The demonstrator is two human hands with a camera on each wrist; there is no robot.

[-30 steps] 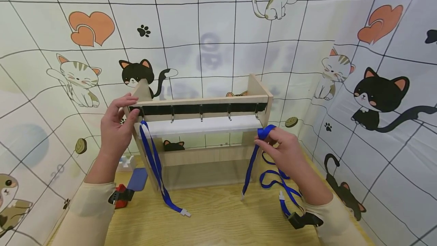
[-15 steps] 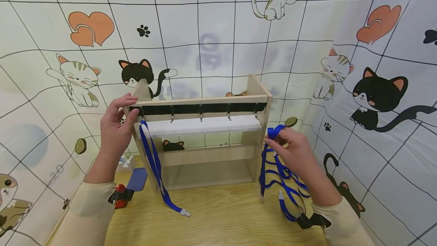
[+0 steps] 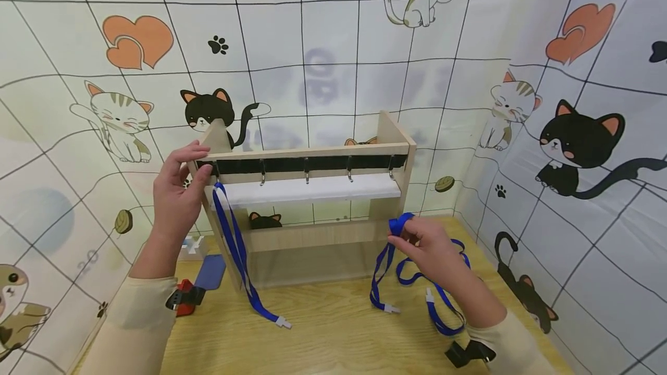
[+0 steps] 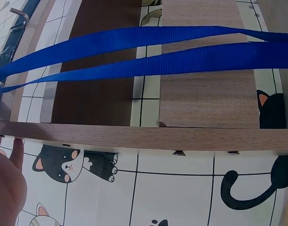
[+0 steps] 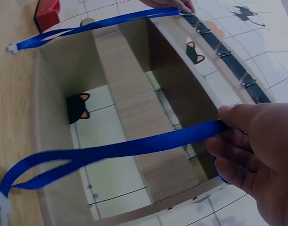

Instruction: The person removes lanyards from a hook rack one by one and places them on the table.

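Observation:
A small wooden shelf (image 3: 323, 236) stands on the table, with a black strip of metal hooks (image 3: 306, 165) along its upper front. My left hand (image 3: 179, 190) grips the shelf's upper left corner, thumb in front. Just beside that thumb, a blue lanyard (image 3: 237, 247) hangs from the leftmost hook, its white clip lying on the table. My right hand (image 3: 429, 245) pinches a second blue lanyard (image 5: 148, 143) by its looped end, in front of the shelf's lower right side. This lanyard's white clip (image 3: 388, 308) dangles low at the table. The other hooks carry nothing.
More blue lanyard (image 3: 443, 305) lies loose on the table (image 3: 323, 340) under and beside my right forearm. Left of the shelf are a blue card-like piece (image 3: 211, 272), a red object (image 3: 184, 300) and a white object (image 3: 193, 249). Cat-print walls enclose the back and sides.
My right hand first shifted right, pulling the held lanyard away from the tangled straps, then came back left and lower. My left hand stays on the shelf corner.

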